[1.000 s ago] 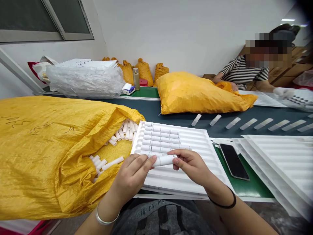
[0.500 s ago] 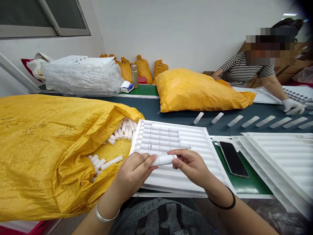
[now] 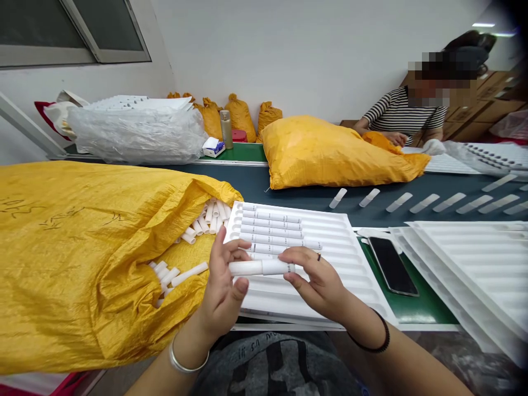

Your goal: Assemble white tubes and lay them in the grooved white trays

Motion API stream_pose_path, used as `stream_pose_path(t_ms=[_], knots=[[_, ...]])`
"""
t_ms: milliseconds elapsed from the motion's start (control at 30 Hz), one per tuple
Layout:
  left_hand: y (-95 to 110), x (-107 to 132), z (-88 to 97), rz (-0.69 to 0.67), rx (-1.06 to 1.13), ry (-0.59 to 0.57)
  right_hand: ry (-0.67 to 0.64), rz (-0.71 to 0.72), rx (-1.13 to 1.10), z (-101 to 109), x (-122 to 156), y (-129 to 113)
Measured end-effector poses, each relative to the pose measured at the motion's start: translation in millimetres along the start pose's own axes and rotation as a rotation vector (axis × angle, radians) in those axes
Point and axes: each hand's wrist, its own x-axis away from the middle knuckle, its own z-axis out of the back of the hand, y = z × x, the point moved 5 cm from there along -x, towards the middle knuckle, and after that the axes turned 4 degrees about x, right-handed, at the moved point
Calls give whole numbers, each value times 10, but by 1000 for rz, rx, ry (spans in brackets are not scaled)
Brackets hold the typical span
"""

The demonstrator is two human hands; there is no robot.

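My left hand point(image 3: 223, 291) and my right hand point(image 3: 317, 280) together hold a white tube point(image 3: 259, 268) level above a white grooved tray point(image 3: 330, 242). Left fingers pinch the tube's left end; right fingers pinch its right end. Several white tubes point(image 3: 272, 228) lie in the tray's far grooves. To the left, an open yellow woven sack point(image 3: 82, 247) spills several short white tubes point(image 3: 202, 223) near the tray's edge.
A black phone point(image 3: 391, 265) lies right of the tray, beside stacked white trays point(image 3: 474, 269). White pieces point(image 3: 421, 202) ride a dark conveyor belt point(image 3: 256, 184). Another yellow sack point(image 3: 330, 151) lies across the belt. A person in a striped shirt point(image 3: 400, 113) works at far right.
My left hand has opened out and slid left, baring more of the tube, which now looks longer. The person opposite has drawn a gloved hand back from the belt.
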Motion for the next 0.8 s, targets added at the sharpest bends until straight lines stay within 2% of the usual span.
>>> stream_pose_path(t_ms=[67,167,233,367,433,533,600,667,700,767,800], knots=[[-60,-71,17,74,252,135,5,42,3,-26,-4,-29],[-79,-199,30,125,450,244,-33,63,-24,-81,-5,-47],[-71,-254,16,171,491,242,-44,70,-52,-93,-17,-59],[-122,-214,-87,299,516,113,-59,87,-78,-77,-75,-93],[-195,-141,-97,317,525,121,-146,80,-14,-138,-93,-79],[-322,-40,-20,333,454,197,-345,119,175,-347,-102,47],[-341,-17,107,335,369,272,-413,63,319,-440,-176,311],[-241,-37,279,301,364,377,-346,-185,453,-353,-352,783],[-150,-56,355,287,417,421,-255,-387,508,-222,-449,1084],[83,-97,421,314,613,442,-114,-575,595,65,-649,1624],[211,-110,396,367,729,413,-65,-657,628,210,-723,1890]])
